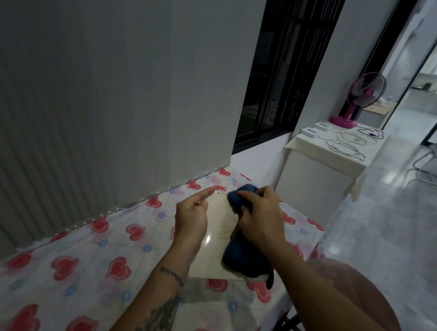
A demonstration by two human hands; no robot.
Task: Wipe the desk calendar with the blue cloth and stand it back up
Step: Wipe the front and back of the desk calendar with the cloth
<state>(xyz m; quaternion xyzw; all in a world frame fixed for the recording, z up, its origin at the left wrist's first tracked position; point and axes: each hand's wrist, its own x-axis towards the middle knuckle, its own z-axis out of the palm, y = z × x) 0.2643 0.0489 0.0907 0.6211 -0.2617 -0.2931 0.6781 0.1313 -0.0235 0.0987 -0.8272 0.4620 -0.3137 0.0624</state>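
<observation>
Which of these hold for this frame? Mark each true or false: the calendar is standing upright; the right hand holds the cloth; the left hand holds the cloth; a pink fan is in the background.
1. The pale spiral-bound desk calendar stands upright. False: it lies flat on the heart-patterned tablecloth.
2. The right hand grips the dark blue cloth on the calendar. True.
3. The left hand also holds the cloth. False: it is apart from the cloth, at the calendar's left edge, forefinger extended.
4. A pink table fan stands on the far side table. True.
</observation>
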